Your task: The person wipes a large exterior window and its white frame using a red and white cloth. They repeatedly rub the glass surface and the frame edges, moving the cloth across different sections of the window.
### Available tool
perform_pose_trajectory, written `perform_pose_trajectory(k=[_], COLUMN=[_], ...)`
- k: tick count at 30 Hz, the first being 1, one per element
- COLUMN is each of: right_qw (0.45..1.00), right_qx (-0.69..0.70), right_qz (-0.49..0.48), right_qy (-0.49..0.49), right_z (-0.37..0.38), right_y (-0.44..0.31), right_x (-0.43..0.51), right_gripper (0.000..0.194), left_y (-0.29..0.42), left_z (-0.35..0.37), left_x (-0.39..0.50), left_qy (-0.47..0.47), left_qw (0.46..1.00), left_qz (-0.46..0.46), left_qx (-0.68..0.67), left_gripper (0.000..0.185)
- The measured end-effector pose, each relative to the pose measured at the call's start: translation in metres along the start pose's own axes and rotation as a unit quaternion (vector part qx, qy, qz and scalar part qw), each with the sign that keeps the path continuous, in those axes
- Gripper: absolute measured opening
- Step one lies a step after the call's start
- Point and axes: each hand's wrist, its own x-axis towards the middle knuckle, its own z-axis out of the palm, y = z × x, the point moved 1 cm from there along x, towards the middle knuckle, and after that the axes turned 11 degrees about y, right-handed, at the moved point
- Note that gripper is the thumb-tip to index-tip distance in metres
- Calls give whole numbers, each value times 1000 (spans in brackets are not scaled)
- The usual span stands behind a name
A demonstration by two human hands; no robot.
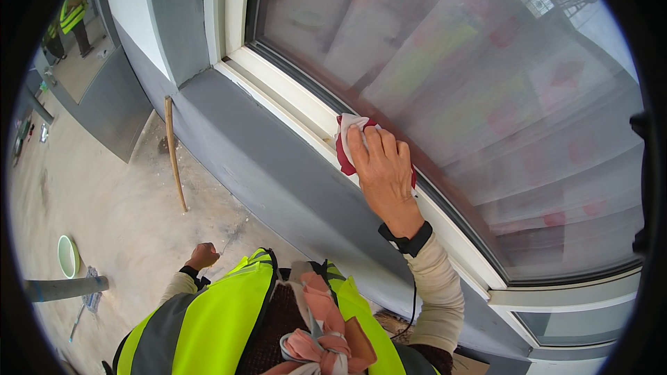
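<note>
My right hand presses a folded red and white cloth onto the white window frame, at its lower rail beside the black gasket. Behind the glass pane hang sheer curtains with red spots, and the glass carries faint reflections. My left hand hangs low beside my body over the floor, its fingers curled in; nothing can be seen in it. Below the frame runs a grey painted sill.
A wooden stick leans against the grey wall at left. On the concrete floor stand a pale green basin and a mop head, near a grey pipe. A metal door panel reflects people in yellow vests.
</note>
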Motion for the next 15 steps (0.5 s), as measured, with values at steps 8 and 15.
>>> perform_pose_trajectory(k=[8,15], right_qw=[999,997], right_qx=[-16,41], right_qz=[-46,-36], right_qy=[24,50], right_z=[51,105], right_y=[-31,-62], right_x=[74,137], right_gripper=[39,40], left_y=[-22,-38], left_z=[0,-1], left_x=[-13,-44], left_qy=[23,9], left_qw=[998,989], left_qz=[-43,-119], left_qx=[-27,-83], left_gripper=[22,19])
